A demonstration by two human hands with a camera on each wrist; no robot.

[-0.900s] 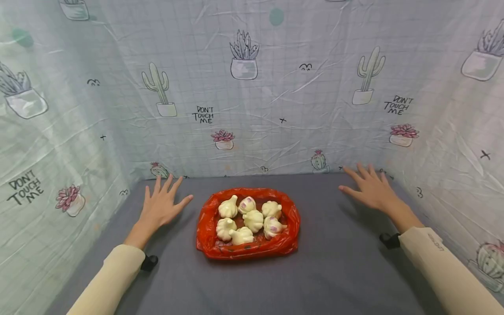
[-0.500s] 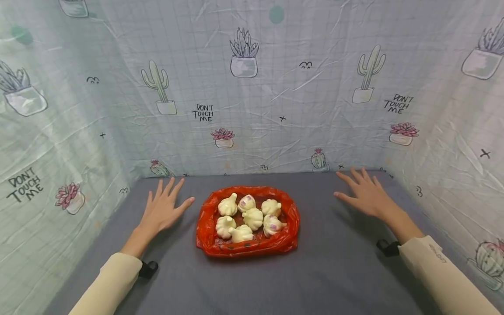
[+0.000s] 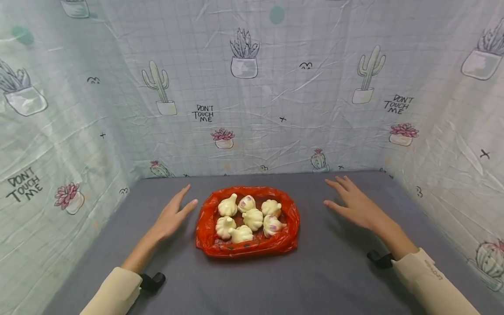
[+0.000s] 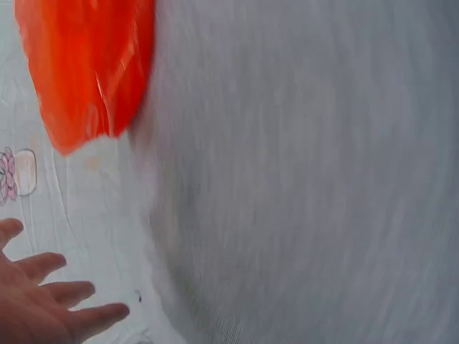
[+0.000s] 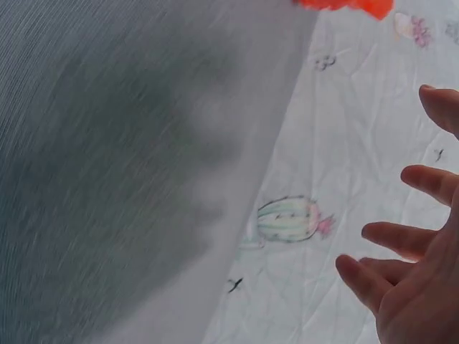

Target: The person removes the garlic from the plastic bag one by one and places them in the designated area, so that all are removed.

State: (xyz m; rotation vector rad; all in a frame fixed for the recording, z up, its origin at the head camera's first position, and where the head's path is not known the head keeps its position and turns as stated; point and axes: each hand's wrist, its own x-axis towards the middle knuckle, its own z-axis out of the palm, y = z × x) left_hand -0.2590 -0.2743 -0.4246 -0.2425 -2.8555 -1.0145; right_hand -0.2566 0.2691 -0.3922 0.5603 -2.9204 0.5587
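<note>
Several whitish garlic bulbs [image 3: 252, 219], some with purple patches, lie inside a red plastic bag [image 3: 252, 251] whose mouth is spread wide at the middle of the table. To the left of the bag is my left hand [image 3: 170, 218], fingers extended, holding nothing and apart from the bag. My right hand [image 3: 356, 208] hovers at the bag's right, farther off, fingers spread and nothing in them. In the left wrist view the red bag [image 4: 93, 72] shows at the top left; in the right wrist view only a scrap of it [image 5: 351, 6] appears.
A grey cloth [image 3: 252, 288] covers the table. Pale curtains [image 3: 283, 96] printed with potted cacti and words enclose the back and both sides. Each wrist wears a black strap, such as the left strap [image 3: 152, 282].
Both hands have moved inward toward the bag, and the left hand has turned so that its fingers line up edge-on. The bag and the garlic have stayed in place.
</note>
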